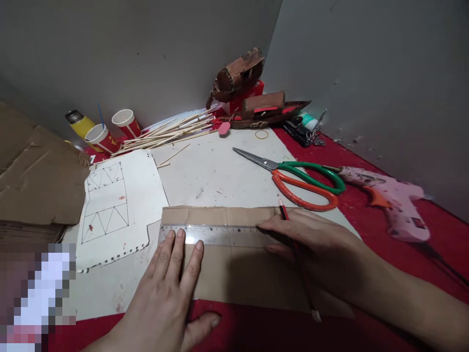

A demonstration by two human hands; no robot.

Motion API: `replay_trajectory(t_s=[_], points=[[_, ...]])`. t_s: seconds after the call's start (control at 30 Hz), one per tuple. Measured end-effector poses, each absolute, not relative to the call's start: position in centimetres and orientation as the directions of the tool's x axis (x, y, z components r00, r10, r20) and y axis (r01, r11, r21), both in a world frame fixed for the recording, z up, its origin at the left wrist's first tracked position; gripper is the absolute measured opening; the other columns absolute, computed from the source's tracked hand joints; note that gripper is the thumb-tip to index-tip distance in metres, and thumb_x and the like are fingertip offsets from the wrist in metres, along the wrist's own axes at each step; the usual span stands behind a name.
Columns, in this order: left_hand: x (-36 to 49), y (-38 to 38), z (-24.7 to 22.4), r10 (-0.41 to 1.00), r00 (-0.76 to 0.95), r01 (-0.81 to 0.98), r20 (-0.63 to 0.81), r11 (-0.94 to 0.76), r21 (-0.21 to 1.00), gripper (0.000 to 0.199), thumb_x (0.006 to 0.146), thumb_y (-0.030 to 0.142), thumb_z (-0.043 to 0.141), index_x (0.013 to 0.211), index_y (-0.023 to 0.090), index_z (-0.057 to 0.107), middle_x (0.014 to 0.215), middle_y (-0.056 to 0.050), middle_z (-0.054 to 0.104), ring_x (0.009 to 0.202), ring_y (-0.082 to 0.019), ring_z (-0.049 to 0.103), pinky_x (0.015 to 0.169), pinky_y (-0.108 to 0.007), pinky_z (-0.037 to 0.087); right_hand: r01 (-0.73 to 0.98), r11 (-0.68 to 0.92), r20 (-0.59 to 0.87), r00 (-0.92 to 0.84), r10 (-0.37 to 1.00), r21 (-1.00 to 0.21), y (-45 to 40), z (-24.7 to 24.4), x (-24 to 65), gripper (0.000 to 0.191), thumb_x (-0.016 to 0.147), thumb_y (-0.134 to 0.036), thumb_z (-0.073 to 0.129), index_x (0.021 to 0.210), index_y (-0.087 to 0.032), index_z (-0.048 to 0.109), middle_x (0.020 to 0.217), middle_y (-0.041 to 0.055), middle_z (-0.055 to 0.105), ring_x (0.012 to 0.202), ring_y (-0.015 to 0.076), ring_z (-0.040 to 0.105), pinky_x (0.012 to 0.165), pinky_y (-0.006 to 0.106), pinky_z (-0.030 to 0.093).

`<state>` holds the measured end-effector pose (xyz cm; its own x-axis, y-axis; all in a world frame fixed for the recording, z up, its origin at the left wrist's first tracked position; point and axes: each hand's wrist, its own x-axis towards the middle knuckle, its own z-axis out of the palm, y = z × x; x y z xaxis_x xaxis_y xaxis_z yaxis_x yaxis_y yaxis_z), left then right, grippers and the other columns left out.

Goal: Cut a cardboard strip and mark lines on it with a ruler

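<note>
Clear ruler (216, 235): flat on cardboard (213, 274), beneath left hand's (164, 298) spread, empty-gripped fingertips. Pencil (300, 263): in right hand's (318, 244) closed fingers, its shadowed fingertips apparently touching ruler.

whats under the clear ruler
Brown cardboard lies under the clear ruler, showing along both its long edges. Where the left hand and right hand cover the ruler, what lies beneath cannot be seen.
</note>
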<state>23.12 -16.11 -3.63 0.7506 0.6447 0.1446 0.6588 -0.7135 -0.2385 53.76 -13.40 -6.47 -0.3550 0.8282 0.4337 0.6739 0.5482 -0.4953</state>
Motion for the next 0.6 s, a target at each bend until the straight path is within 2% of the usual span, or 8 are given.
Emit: replay_trajectory(t_s=[0.2, 0.33, 0.4, 0.5, 0.6], points=[[23.0, -16.1, -3.6, 0.646, 0.747, 0.665, 0.158, -0.717, -0.208, 0.094, 0.083, 0.067, 0.061, 0.149, 0.003, 0.042, 0.15, -0.032, 0.042, 0.139, -0.048, 0.04, 0.101, -0.053, 0.047, 0.671, 0.586, 0.434, -0.407, 0.804, -0.455, -13.2, -5.9, 53.8, 0.019, 0.091, -0.019, 0.06, 0.108, -0.019, 0.069, 0.083, 0.0065, 0.07, 0.076, 0.0219, 0.067, 0.063, 0.032, 0.054], [22.9, -15.9, -3.4, 0.626, 0.766, 0.642, 0.143, -0.746, -0.175, 0.087, 0.088, 0.063, 0.057, 0.148, 0.002, 0.043, 0.152, -0.028, 0.044, 0.141, -0.045, 0.039, 0.102, -0.053, 0.048, 0.687, 0.553, 0.376, -0.411, 0.831, -0.472, -13.0, -5.6, 54.0, 0.021, 0.09, -0.019, 0.061, 0.109, -0.02, 0.07, 0.089, 0.0076, 0.073, 0.083, 0.0212, 0.07, 0.071, 0.032, 0.057], [22.8, -15.9, -3.5, 0.618, 0.774, 0.633, 0.139, -0.759, -0.154, 0.085, 0.089, 0.061, 0.056, 0.148, 0.001, 0.043, 0.154, -0.024, 0.043, 0.143, -0.043, 0.037, 0.103, -0.051, 0.048, 0.683, 0.513, 0.329, -0.395, 0.858, -0.519, -12.9, -5.3, 54.1, 0.022, 0.089, -0.019, 0.063, 0.11, -0.021, 0.07, 0.094, 0.0078, 0.075, 0.089, 0.021, 0.071, 0.077, 0.033, 0.058], [22.8, -15.7, -3.7, 0.617, 0.77, 0.638, 0.165, -0.757, -0.145, 0.085, 0.089, 0.061, 0.056, 0.149, 0.002, 0.042, 0.155, -0.022, 0.042, 0.145, -0.042, 0.035, 0.103, -0.051, 0.048, 0.625, 0.414, 0.242, -0.346, 0.907, -0.661, -12.9, -4.3, 54.5, 0.026, 0.092, -0.027, 0.063, 0.117, -0.02, 0.069, 0.107, 0.0091, 0.076, 0.097, 0.0215, 0.072, 0.084, 0.034, 0.059], [22.8, -15.5, -4.1, 0.605, 0.772, 0.634, 0.196, -0.757, -0.16, 0.085, 0.089, 0.064, 0.055, 0.149, 0.004, 0.042, 0.155, -0.021, 0.044, 0.143, -0.042, 0.037, 0.104, -0.051, 0.047, 0.545, 0.27, 0.195, -0.193, 0.962, -0.793, -13.3, -2.3, 55.1, 0.036, 0.099, -0.04, 0.055, 0.128, -0.021, 0.065, 0.111, 0.0089, 0.076, 0.1, 0.0221, 0.073, 0.085, 0.035, 0.061]])
